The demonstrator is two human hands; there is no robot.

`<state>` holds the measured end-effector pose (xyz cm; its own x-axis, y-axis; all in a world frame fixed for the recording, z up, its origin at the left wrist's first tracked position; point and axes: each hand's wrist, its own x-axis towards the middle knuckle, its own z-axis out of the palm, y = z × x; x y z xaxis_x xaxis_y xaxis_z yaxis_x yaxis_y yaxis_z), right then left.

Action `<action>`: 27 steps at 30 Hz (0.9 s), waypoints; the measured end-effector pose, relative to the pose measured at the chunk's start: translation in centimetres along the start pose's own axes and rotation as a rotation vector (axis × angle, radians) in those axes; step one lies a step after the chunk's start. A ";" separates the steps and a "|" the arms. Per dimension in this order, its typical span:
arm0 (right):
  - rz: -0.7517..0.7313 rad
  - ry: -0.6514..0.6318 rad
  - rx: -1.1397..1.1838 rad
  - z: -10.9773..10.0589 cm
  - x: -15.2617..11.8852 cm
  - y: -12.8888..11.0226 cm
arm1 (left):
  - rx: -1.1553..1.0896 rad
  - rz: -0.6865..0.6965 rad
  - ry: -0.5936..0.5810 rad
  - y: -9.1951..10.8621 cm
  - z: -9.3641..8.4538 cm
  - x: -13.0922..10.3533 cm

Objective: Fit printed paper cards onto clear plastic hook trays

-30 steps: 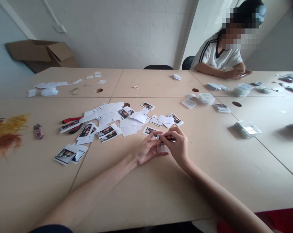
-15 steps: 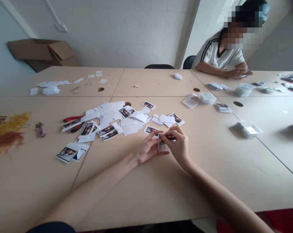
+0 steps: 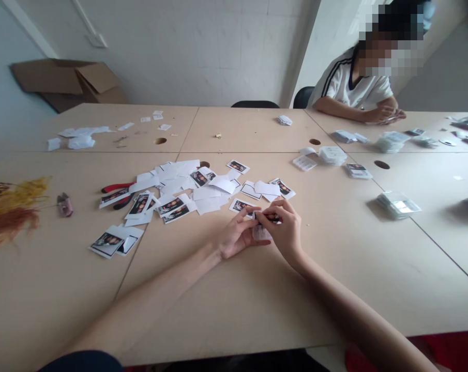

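While your left hand (image 3: pixel 234 238) cradles the clear case (image 3: pixel 261 234) inward of the near edge of the surface (image 3: pixel 210 315), and your right hand (image 3: pixel 289 227) pinches a dark card (image 3: pixel 272 217) at its far end, keep the case steady and hold the card by its edges.

Small case (image 3: pixel 261 234): in our left hand (image 3: pixel 236 238).
Small card (image 3: pixel 273 218): in our right hand (image 3: pixel 288 230), against the case.
Card pile (image 3: pixel 179 178): on the table (image 3: pixel 234 320), ahead of our hands, mostly leftward.
Pliers (image 3: pixel 119 186): at the pile's left edge, partly under a card.
Cutters (image 3: pixel 65 205): between pliers and thread bundle (image 3: pixel 16 217).
Case stack (image 3: pixel 398 205): right of us.
Cardboard box (image 3: pixel 69 80): behind the table's far left.
Co-worker (image 3: pixel 344 85): across, behind the far right.
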<state>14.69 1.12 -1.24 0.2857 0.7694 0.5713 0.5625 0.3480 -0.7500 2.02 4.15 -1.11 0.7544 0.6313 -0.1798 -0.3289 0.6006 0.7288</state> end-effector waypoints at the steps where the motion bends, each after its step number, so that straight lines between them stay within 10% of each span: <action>1: -0.001 0.000 -0.001 0.0 0.0 0.0 | 0.000 0.001 -0.001 0.0 0.0 0.0; 27: 0.032 -0.041 -0.003 -0.1 0.0 0.1 | 0.027 0.017 -0.001 0.0 0.1 0.0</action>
<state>14.83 1.12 -1.23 0.2717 0.8016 0.5326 0.5560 0.3209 -0.7667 2.12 4.10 -1.07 0.7492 0.6409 -0.1669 -0.3262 0.5764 0.7492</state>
